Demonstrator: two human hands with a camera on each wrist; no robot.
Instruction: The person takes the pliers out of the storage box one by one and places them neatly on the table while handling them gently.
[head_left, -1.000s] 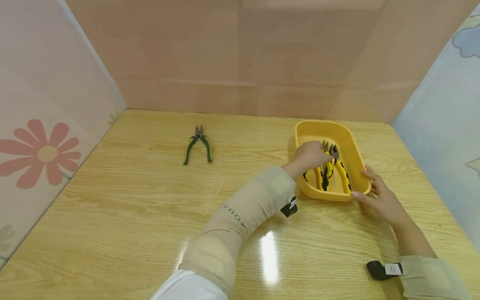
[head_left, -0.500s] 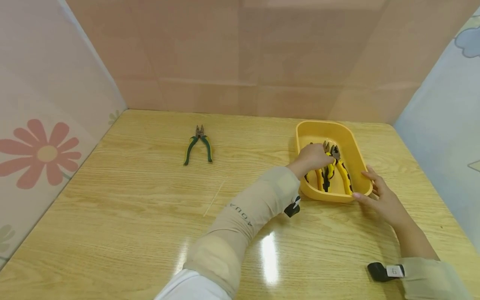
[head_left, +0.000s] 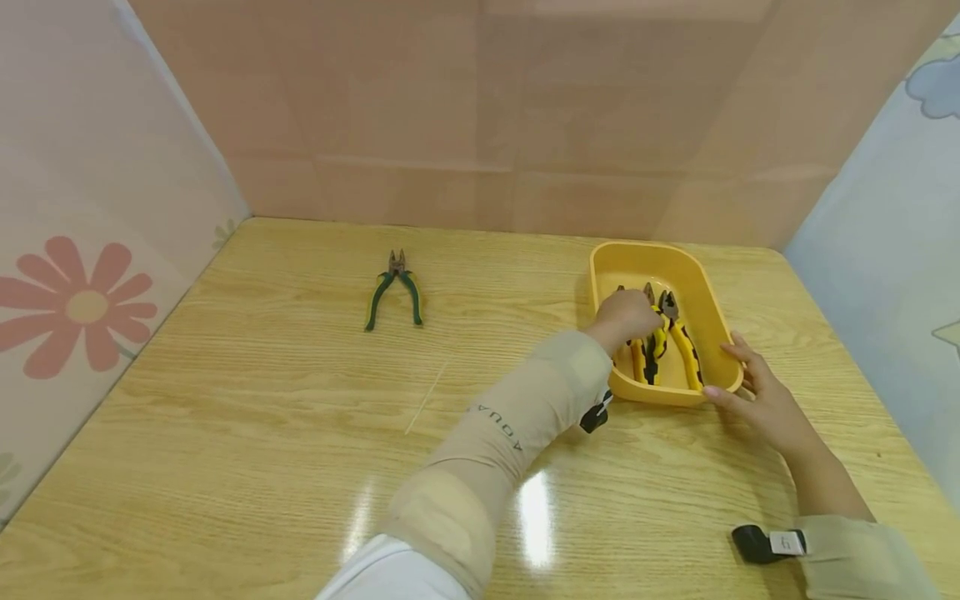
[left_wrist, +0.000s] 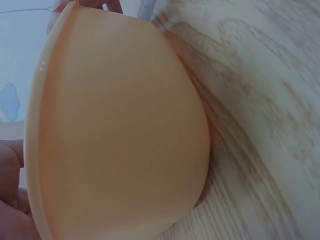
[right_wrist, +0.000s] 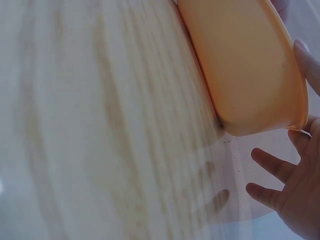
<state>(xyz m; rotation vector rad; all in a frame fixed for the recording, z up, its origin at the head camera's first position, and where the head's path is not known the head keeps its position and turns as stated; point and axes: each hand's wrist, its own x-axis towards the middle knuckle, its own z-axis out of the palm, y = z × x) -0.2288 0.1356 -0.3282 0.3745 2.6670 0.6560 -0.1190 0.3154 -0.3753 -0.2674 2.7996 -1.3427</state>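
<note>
My left hand (head_left: 628,318) reaches into a yellow plastic bin (head_left: 712,312), its fingers curled at the handles of yellow-and-black pliers (head_left: 660,340). The hand covers part of these pliers. Another pair of yellow-and-black pliers (head_left: 686,350) lies to their right in the bin, and a metal tip (head_left: 620,288) shows beyond the left hand. My right hand (head_left: 768,404) holds the bin's near right corner, thumb on the front rim and fingers at the right side. In the right wrist view its other fingers (right_wrist: 272,165) spread away from the wall.
Pliers with green-and-yellow handles (head_left: 394,290) lie spread on the wooden table (head_left: 262,400) at the back left. A thin pale strip (head_left: 426,397) lies on the tabletop left of the left sleeve. Walls border the table at the back and both sides.
My left hand has shifted slightly to the right inside the bin. The jaws of the middle pliers look closer together, and a metal tip has come into view. The right hand stays at the corner.
</note>
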